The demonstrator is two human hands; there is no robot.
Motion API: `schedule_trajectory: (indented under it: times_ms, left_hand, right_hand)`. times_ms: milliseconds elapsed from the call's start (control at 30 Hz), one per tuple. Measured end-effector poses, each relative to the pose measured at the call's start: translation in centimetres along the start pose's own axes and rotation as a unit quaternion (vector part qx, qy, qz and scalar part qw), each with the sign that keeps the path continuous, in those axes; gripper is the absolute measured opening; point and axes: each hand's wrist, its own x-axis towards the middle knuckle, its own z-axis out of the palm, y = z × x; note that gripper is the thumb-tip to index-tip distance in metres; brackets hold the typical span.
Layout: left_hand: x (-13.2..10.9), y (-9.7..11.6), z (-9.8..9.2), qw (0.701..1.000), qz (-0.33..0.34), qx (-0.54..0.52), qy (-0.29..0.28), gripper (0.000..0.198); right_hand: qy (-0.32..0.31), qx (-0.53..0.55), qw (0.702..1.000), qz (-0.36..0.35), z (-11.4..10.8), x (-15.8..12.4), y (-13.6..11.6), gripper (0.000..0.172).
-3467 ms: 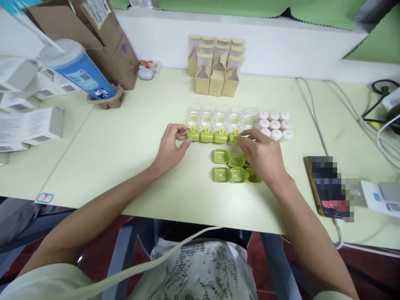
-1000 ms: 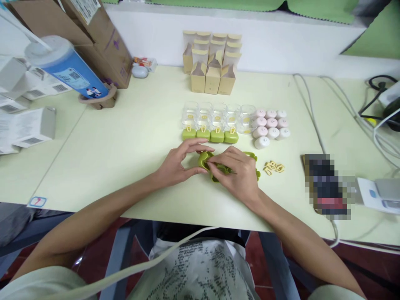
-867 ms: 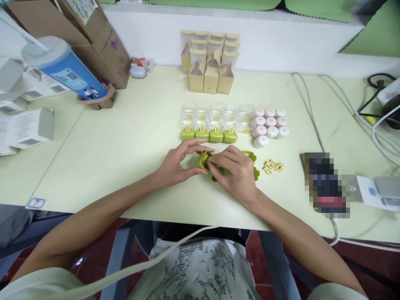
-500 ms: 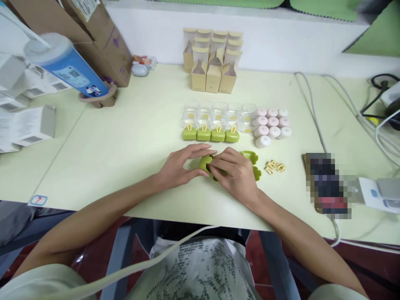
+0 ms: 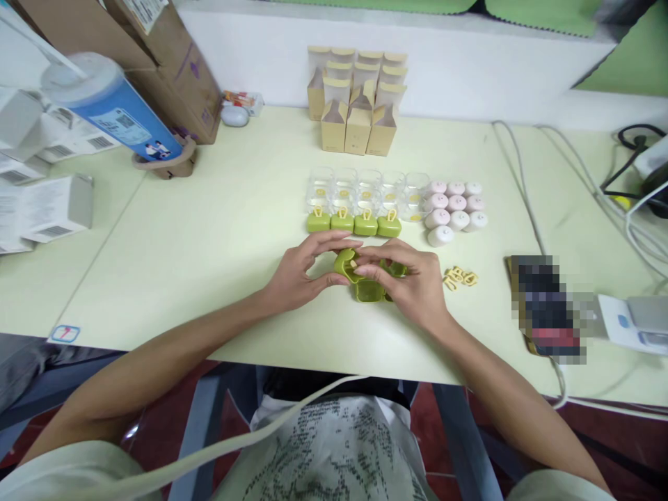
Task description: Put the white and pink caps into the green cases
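My left hand (image 5: 298,273) pinches a small green case half (image 5: 344,264), tilted on edge just above the table. My right hand (image 5: 412,278) meets it from the right, fingertips pinched against the same piece; whether they hold a clip I cannot tell. Under the right hand lie more open green case halves (image 5: 370,291). Beyond the hands a row of closed green cases with yellow loops (image 5: 353,223) stands in front of clear plastic lids (image 5: 365,189). A few loose yellow clips (image 5: 460,277) lie right of my right hand.
Pink and white round caps (image 5: 455,209) sit right of the clear lids. Small tan cartons (image 5: 355,104) stand at the back. A blue cylinder (image 5: 112,111), cardboard boxes and white cartons (image 5: 46,209) are at left. A phone (image 5: 543,306) and cables (image 5: 527,188) are at right.
Earlier both hands were at the far row of closed green cases. They came nearer to the open halves, and the left hand has lifted one half on edge while the right works at it.
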Motion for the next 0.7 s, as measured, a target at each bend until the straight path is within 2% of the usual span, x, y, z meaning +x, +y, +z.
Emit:
schedule_trajectory:
  times_ms: [100, 200, 300, 433, 567, 700]
  left_hand:
    - [0.1, -0.1, -0.1, 1.000, 0.009, -0.018, 0.001, 0.071]
    - [0.0, -0.1, -0.1, 0.999, 0.036, -0.036, -0.003, 0.068]
    - [-0.1, 0.1, -0.1, 0.998, 0.039, -0.041, -0.011, 0.064]
    - [-0.2, 0.2, 0.0, 0.998, 0.051, -0.037, -0.010, 0.060]
    - [0.1, 0.4, 0.1, 0.993, 0.117, -0.029, -0.008, 0.056]
    - [0.6, 0.4, 0.0, 0.989, 0.145, -0.005, -0.010, 0.058]
  right_hand:
    - [0.014, 0.009, 0.999, 0.046, -0.3, 0.1, -0.1, 0.009]
    - [0.024, 0.057, 0.993, 0.099, -0.4, 0.4, 0.1, 0.036]
    - [-0.026, 0.159, 0.975, 0.152, -0.7, 0.8, 0.2, 0.055]
    - [-0.087, 0.224, 0.950, 0.197, -1.0, 1.1, 0.0, 0.049]
    - [-0.101, 0.254, 0.938, 0.215, -0.9, 0.8, -0.4, 0.051]
    - [-0.087, 0.237, 0.941, 0.226, -0.7, 0.4, -0.7, 0.039]
